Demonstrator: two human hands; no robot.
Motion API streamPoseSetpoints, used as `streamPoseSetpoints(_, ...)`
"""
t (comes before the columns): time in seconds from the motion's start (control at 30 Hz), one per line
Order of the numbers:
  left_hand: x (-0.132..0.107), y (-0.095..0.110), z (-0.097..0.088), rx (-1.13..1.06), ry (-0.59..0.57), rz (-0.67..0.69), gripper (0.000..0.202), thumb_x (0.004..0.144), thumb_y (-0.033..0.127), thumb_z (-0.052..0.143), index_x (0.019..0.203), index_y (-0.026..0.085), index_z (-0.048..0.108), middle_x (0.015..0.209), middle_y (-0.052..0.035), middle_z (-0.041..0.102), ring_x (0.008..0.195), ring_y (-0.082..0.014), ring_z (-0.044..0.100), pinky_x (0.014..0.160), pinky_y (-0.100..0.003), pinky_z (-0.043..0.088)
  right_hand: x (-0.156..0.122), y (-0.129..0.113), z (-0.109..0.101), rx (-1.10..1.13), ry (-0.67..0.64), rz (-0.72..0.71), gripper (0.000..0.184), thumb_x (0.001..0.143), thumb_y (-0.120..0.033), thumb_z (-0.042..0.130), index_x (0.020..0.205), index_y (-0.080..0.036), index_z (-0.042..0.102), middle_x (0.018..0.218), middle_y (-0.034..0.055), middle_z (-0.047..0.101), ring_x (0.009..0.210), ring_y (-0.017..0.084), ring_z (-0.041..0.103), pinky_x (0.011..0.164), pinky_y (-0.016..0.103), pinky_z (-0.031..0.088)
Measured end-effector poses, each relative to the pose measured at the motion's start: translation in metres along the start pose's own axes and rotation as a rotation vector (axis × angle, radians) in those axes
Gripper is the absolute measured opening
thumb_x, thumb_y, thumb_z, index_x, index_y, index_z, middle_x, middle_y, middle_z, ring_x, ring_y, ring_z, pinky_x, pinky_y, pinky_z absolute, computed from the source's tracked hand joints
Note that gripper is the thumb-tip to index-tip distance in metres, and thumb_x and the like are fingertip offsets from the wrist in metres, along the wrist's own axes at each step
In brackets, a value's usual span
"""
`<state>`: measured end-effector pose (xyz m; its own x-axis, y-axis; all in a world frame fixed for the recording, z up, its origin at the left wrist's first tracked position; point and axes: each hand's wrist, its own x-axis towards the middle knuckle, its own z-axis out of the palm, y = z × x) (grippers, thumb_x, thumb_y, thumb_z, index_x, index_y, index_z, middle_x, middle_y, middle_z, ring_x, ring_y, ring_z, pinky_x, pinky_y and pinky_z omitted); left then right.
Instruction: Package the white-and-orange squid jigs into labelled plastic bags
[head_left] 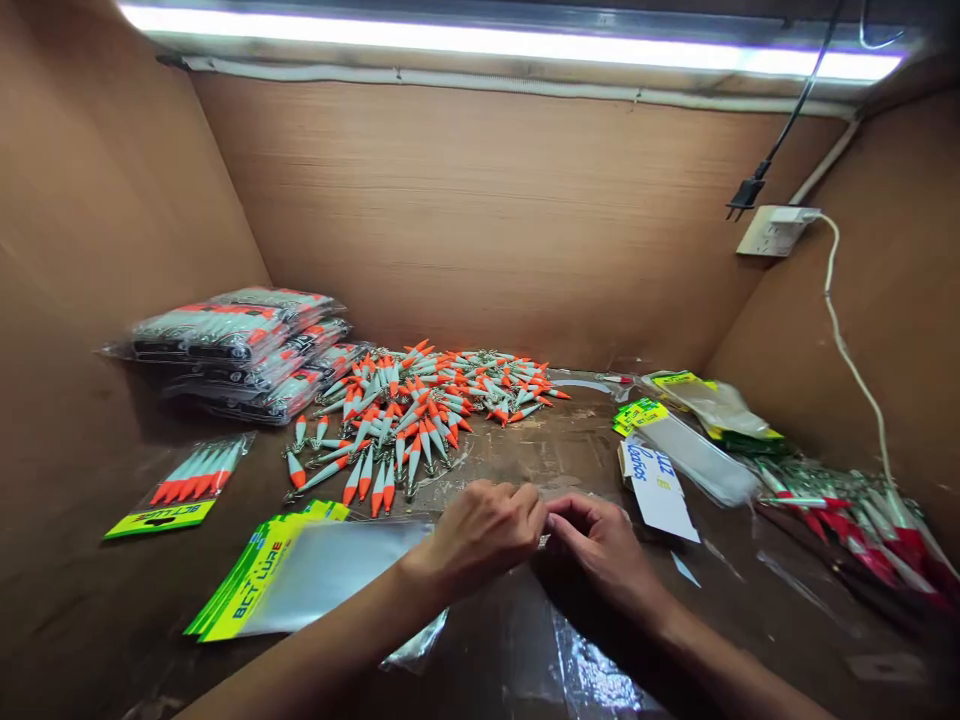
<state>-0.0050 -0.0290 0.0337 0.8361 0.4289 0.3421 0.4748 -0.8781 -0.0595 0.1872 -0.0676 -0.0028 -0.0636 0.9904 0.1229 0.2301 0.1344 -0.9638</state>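
At the far left of the tabletop (525, 455), a filled lure packet (187, 482) lies with its green-and-yellow header toward the person, and behind it stands a stack of wrapped packs (232, 345); its layers look uneven, so a knock might make the slick plastic slide. Next come fanned flat bags (330, 570) marked BCT LURE; the left forearm (360, 625) crosses over their near corner, and a careless sweep could drag them askew. Behind them spreads the heap of orange-and-white lures (420, 400), jumbled, with metal hooks at their ends (those look ready to catch on one another, or on skin), so pulling one out might drag several along. In the middle, the left hand (487, 520) is curled with its knuckles up, and the right hand (600, 545) meets it at the fingertips; whatever they may grip is hidden, so I cannot tell whether they are clamped on anything. A small piece held there could slip if the pinch is loose. Below the right hand lies shiny clear film (600, 675), which could cling to a sleeve or finger. Further right are a handwritten card (660, 490), more bags (697, 455) and red-and-white lures (862, 520), whose tangle could snag the nearby plastic.
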Motion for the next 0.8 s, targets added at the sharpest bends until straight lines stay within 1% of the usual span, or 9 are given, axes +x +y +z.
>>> streamPoseSetpoints(0.1, -0.007, 0.010, 0.006, -0.239, 0.134, -0.174, 0.018, 0.099, 0.025, 0.049, 0.095, 0.020, 0.066, 0.081, -0.0057, 0.065, 0.068, -0.0172, 0.061, 0.059, -0.028, 0.038, 0.006, 0.010, -0.004, 0.335, 0.088, 0.163, 0.033, 0.081, -0.047, 0.077, 0.095, -0.017, 0.076, 0.081, 0.0030, 0.073, 0.068, 0.015, 0.064, 0.065, 0.026, 0.051)
streamPoseSetpoints(0.17, -0.009, 0.015, 0.014, -0.565, 0.167, -0.375, 0.018, 0.094, 0.036, 0.060, 0.087, 0.020, 0.066, 0.073, -0.0028, 0.064, 0.064, -0.0151, 0.058, 0.059, -0.027, 0.039, 0.009, 0.013, -0.007, 0.579, 0.123, 0.245, 0.037, 0.077, -0.042, 0.083, 0.101, -0.017, 0.074, 0.088, 0.0047, 0.075, 0.070, 0.012, 0.067, 0.066, 0.022, 0.053)
streamPoseSetpoints(0.23, -0.007, 0.015, 0.023, -0.962, 0.137, -0.604, 0.024, 0.089, 0.044, 0.067, 0.091, 0.020, 0.067, 0.072, -0.0018, 0.064, 0.064, -0.0151, 0.058, 0.057, -0.025, 0.041, 0.010, 0.013, -0.007, 0.737, 0.120, 0.298, 0.039, 0.075, -0.037, 0.086, 0.105, -0.016, 0.073, 0.092, 0.0062, 0.076, 0.071, 0.010, 0.068, 0.065, 0.017, 0.054)
streamPoseSetpoints(0.3, -0.002, 0.011, 0.029, -1.352, 0.113, -0.755, 0.036, 0.087, 0.047, 0.069, 0.111, 0.020, 0.067, 0.087, -0.0052, 0.070, 0.076, -0.0177, 0.065, 0.062, -0.025, 0.048, 0.008, 0.009, -0.005, 0.822, 0.084, 0.336, 0.040, 0.077, -0.034, 0.086, 0.109, -0.015, 0.073, 0.093, 0.0068, 0.076, 0.071, 0.008, 0.068, 0.064, 0.014, 0.054)
streamPoseSetpoints(0.37, 0.002, 0.006, 0.031, -1.667, 0.135, -0.785, 0.048, 0.087, 0.048, 0.070, 0.126, 0.021, 0.064, 0.108, -0.0099, 0.071, 0.096, -0.0209, 0.067, 0.078, -0.030, 0.053, 0.006, 0.006, -0.002, 0.859, 0.044, 0.363, 0.040, 0.079, -0.032, 0.084, 0.112, -0.015, 0.072, 0.094, 0.0071, 0.076, 0.072, 0.008, 0.069, 0.065, 0.014, 0.054)
streamPoseSetpoints(0.4, 0.003, 0.005, 0.031, -1.777, 0.153, -0.765, 0.049, 0.087, 0.048, 0.070, 0.128, 0.020, 0.064, 0.115, -0.0112, 0.070, 0.103, -0.0220, 0.066, 0.086, -0.032, 0.053, 0.004, 0.006, 0.000, 0.866, 0.028, 0.374, 0.040, 0.079, -0.032, 0.084, 0.113, -0.015, 0.072, 0.094, 0.0071, 0.076, 0.072, 0.008, 0.069, 0.065, 0.013, 0.055)
streamPoseSetpoints(0.5, 0.004, 0.005, 0.030, -1.908, 0.224, -0.706, 0.043, 0.089, 0.048, 0.068, 0.118, 0.017, 0.071, 0.114, -0.0125, 0.071, 0.105, -0.0225, 0.066, 0.096, -0.035, 0.050, 0.001, 0.007, 0.005, 0.869, 0.003, 0.402, 0.039, 0.078, -0.032, 0.085, 0.112, -0.017, 0.074, 0.093, 0.0060, 0.076, 0.070, 0.008, 0.068, 0.065, 0.014, 0.054)
streamPoseSetpoints(0.67, 0.001, 0.008, 0.034, -1.826, 0.246, -0.773, 0.046, 0.083, 0.049, 0.075, 0.113, 0.013, 0.073, 0.097, -0.0114, 0.075, 0.086, -0.0215, 0.070, 0.082, -0.032, 0.054, -0.002, 0.012, 0.015, 0.861, -0.100, 0.407, 0.029, 0.079, -0.031, 0.085, 0.102, -0.015, 0.077, 0.084, 0.0035, 0.072, 0.067, 0.007, 0.063, 0.060, 0.014, 0.051)
streamPoseSetpoints(0.8, -0.001, 0.008, 0.032, -1.742, 0.233, -0.788, 0.045, 0.077, 0.042, 0.082, 0.110, 0.014, 0.074, 0.106, -0.0119, 0.074, 0.097, -0.0243, 0.069, 0.086, -0.030, 0.053, -0.003, 0.011, 0.018, 0.852, -0.116, 0.398, 0.024, 0.081, -0.032, 0.083, 0.097, -0.014, 0.078, 0.075, 0.0021, 0.069, 0.063, 0.006, 0.058, 0.060, 0.014, 0.048)
